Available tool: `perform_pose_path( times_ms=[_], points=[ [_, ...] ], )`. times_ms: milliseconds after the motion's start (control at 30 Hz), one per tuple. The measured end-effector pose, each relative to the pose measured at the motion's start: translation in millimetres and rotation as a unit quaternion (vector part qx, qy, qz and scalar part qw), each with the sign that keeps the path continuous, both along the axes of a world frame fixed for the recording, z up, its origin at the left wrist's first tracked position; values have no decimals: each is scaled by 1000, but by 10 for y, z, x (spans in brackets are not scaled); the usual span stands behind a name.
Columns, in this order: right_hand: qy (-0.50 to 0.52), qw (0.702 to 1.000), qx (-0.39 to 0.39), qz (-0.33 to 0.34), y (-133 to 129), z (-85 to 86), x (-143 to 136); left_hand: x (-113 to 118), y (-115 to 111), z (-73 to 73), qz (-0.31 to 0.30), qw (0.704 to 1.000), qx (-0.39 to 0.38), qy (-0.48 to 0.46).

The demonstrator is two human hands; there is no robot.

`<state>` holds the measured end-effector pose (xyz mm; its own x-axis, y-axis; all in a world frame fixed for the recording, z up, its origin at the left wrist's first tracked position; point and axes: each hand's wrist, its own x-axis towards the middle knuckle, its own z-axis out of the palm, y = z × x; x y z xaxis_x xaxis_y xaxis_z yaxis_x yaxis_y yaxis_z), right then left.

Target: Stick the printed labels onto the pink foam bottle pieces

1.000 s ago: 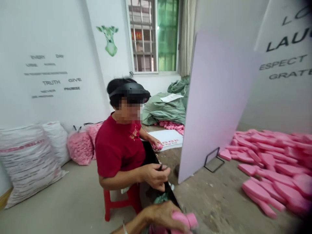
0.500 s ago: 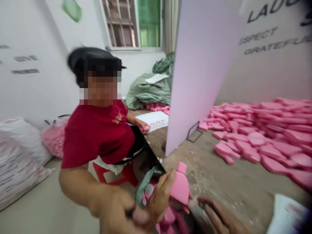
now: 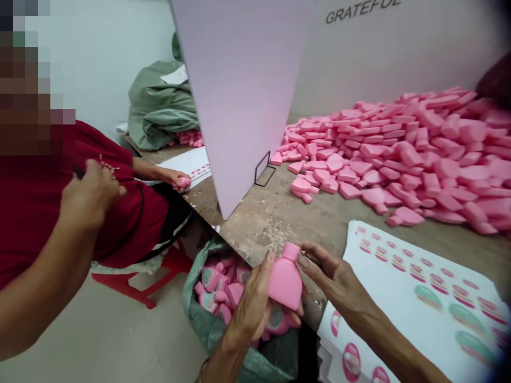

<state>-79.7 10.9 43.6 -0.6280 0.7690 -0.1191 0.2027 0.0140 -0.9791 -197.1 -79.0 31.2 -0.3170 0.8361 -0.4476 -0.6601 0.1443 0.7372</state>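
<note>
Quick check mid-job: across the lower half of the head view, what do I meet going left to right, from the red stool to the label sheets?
Stool → left hand → held bottle → right hand → label sheets.

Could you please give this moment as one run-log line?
left hand: holds bottle, cap up | right hand: beside cap | sack: bottles inside | label sheets, bottle pile: on table

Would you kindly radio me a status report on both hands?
Left hand holding pink bottle; right hand beside its top. Green sack below; pale panel standing beyond.
</note>
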Motion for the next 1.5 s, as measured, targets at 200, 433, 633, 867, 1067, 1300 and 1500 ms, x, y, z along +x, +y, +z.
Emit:
perform_pose_path(
  times_ms=[200, 433, 633, 867, 1067, 1300, 1500],
  points=[
    [35, 996, -79, -10, -9, -20, 147, 106, 83, -47, -89, 996, -7, -17],
    [19, 998, -39, -44, 26, -158, 336, 236, 126, -56, -156, 986, 41, -37],
    [13, 999, -5, -45, 53, -185, 504, 374, 156, -96, -164, 985, 35, -29],
    [-27, 997, 64, -40, -68, -166, 751, 537, 159, -77, -194, 979, 41, 53],
    [-315, 896, 208, -234, -85, -351, 1800, 620, 252, -220, -192, 942, -9, 274],
    [-535, 784, 74, -304, -388, -464, 2793, 712, 305, -267, -241, 901, -30, 358],
    [-522, 798, 49, -296, -519, -472, 2719, 817, 179, -253, -251, 857, -24, 449]
  ],
)
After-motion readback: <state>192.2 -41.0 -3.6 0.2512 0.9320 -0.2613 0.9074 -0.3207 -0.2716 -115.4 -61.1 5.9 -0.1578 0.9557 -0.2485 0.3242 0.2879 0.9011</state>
